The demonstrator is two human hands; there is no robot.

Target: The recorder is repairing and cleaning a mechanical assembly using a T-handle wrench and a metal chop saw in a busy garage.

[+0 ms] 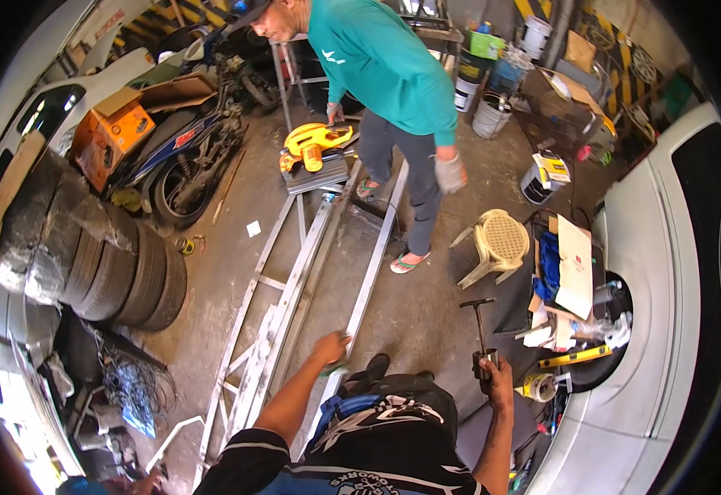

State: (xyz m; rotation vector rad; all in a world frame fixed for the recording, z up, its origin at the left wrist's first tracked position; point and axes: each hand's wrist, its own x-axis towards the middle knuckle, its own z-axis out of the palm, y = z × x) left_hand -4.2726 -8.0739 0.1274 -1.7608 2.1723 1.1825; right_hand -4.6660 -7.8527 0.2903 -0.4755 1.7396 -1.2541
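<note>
My right hand (499, 381) is closed around the dark cylindrical lower part of a T-handled metal tool (479, 323), whose crossbar points up and away from me. My left hand (330, 348) is curled beside a long metal bar (366, 290). A bit of green shows under its fingers, but I cannot make out what it is. To the left of that hand, a welded metal frame (249, 305) of long bars and short crosspieces lies on the floor. A yellow blower (315, 147) rests on a dark case (319, 175) at the frame's far end.
A co-worker in a green top (393, 70) stands beyond the bars. Stacked tires (141, 272) and a motorcycle (183, 181) occupy the left. On the right are a beige plastic stool (501, 239), an open carton (573, 268), a bucket (539, 186) and a white vehicle (666, 289).
</note>
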